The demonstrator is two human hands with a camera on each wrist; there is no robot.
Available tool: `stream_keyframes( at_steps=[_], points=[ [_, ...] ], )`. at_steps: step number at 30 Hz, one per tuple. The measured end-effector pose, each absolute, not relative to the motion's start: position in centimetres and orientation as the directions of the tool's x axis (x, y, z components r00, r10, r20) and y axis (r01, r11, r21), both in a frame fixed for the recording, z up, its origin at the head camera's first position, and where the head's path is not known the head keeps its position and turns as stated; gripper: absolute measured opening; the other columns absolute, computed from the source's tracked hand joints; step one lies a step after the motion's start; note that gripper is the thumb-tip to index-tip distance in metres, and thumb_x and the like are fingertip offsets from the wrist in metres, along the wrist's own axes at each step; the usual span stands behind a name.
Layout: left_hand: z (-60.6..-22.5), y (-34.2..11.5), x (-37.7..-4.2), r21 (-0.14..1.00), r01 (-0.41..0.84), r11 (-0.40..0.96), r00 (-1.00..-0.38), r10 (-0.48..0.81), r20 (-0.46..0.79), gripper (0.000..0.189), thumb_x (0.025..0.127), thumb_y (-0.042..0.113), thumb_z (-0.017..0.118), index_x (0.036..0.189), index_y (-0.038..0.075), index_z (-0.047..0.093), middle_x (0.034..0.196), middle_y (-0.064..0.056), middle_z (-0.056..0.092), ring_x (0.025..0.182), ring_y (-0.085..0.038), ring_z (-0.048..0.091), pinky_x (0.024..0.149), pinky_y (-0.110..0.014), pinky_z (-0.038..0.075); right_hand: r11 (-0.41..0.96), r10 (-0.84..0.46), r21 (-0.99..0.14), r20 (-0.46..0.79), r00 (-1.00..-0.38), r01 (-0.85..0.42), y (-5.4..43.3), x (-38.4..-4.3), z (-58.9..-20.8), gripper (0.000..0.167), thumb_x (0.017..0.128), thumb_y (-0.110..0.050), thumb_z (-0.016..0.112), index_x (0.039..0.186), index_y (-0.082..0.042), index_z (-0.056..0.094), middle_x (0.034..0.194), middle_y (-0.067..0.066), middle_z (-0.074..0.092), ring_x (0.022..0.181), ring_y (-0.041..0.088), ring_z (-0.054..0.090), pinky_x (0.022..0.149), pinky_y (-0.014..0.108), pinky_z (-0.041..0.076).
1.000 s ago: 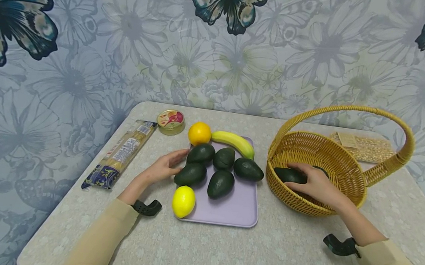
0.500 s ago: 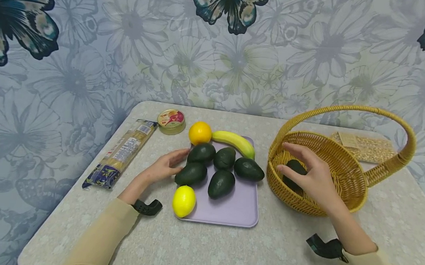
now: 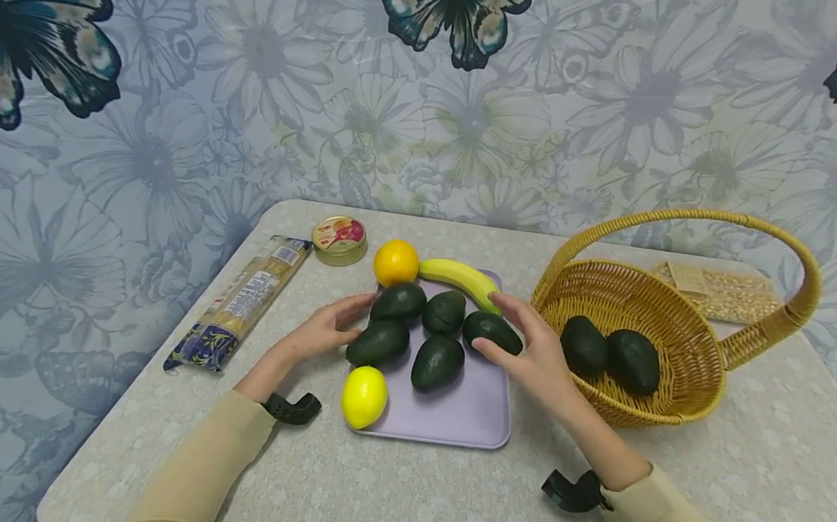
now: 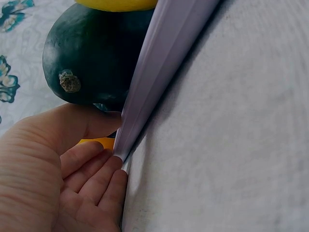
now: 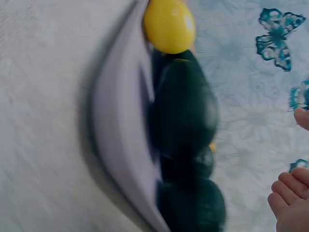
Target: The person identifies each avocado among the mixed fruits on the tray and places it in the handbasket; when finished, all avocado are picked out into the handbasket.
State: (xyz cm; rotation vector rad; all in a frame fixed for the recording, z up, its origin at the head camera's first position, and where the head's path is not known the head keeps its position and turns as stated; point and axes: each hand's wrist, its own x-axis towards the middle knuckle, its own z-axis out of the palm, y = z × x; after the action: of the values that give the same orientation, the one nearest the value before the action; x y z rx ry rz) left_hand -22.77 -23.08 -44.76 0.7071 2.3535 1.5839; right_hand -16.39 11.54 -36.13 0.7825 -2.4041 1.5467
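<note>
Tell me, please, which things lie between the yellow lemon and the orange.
Two things: one avocado beside the lemon, then a second avocado beside the orange. The head view shows this.

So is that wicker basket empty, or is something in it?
Not empty, not full: two avocados lie side by side in the basket, with room around them.
</note>
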Motion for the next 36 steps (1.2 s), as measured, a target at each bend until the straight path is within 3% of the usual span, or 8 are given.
stream_keyframes(
  at_steps=[4,11,23,36],
  points=[
    [-44.7,-22.9,-22.7,0.91,0.279,0.307,-0.858,0.505,0.093,0.061,0.09,-0.007,0.055,0.144,-0.006,0.028,0.149,-0.022,0.028,0.136,-0.035,0.027,0.112,-0.047,0.022,0.333,-0.311,-0.815,0.379,-0.872,-0.473,11.0,-17.7,-38.8,0.061,0.081,-0.02,0.076,0.135,-0.01,0.049,0.133,0.003,0.051,0.126,0.019,0.045,0.106,0.035,0.035],
    [-44.7,-22.8,-22.9,0.908,0.277,0.314,-0.861,0.5,0.09,0.061,0.09,-0.007,0.055,0.144,-0.006,0.028,0.149,-0.021,0.029,0.136,-0.034,0.027,0.112,-0.045,0.022,0.385,-0.259,-0.793,0.398,-0.88,-0.472,10.6,-18.8,-40.9,0.063,0.081,-0.026,0.075,0.134,-0.006,0.048,0.134,0.008,0.049,0.125,0.023,0.044,0.105,0.04,0.035],
    [-42.2,-22.2,-21.6,0.916,0.252,0.313,-0.86,0.507,0.063,0.06,0.089,-0.009,0.054,0.141,-0.014,0.025,0.147,-0.03,0.026,0.135,-0.042,0.025,0.11,-0.051,0.021,0.495,-0.201,-0.752,0.388,-0.899,-0.435,10.6,-19.6,-42.3,0.065,0.081,-0.021,0.076,0.134,0.002,0.046,0.135,0.015,0.047,0.125,0.029,0.043,0.105,0.044,0.033],
    [-44.7,-23.0,-22.7,0.911,0.257,0.322,-0.871,0.486,0.073,0.061,0.089,-0.006,0.056,0.145,-0.004,0.029,0.149,-0.019,0.029,0.137,-0.032,0.028,0.112,-0.045,0.022,0.547,-0.22,-0.744,0.315,-0.923,-0.384,10.8,-20.0,-43.3,0.074,0.078,-0.02,0.078,0.137,0.005,0.042,0.134,0.023,0.046,0.122,0.036,0.044,0.101,0.05,0.037]
  ],
)
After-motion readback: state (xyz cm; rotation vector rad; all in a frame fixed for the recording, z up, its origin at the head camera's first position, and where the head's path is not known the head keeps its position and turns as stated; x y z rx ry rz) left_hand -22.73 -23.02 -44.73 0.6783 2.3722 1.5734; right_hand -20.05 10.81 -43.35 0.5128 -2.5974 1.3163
